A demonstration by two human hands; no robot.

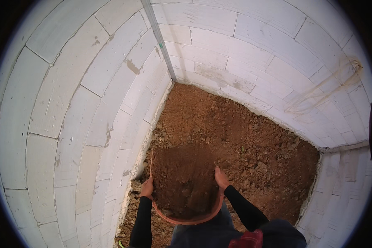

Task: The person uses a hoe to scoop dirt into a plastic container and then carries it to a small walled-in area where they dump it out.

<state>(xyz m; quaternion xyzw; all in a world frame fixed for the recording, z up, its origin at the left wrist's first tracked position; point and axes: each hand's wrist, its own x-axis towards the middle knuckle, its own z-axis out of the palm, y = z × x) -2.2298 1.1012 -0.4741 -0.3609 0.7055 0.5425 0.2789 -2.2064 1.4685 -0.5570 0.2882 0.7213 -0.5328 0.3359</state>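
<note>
A wide orange tub is between my two hands, close in front of my body. Dark reddish-brown soil lies in it, and its far rim is hard to make out against the ground. My left hand is closed on the tub's left rim. On the opposite side, my right hand grips the right rim with its fingers curled round the edge. The tub seems tilted away from me, with soil at its far side blending into the loose dirt; whether soil is falling out I cannot tell.
Uneven reddish dirt with clods covers the floor. White block walls stand close on the left, ahead and right. A metal strip runs up the far corner. A loop of pale cord hangs on the wall ahead.
</note>
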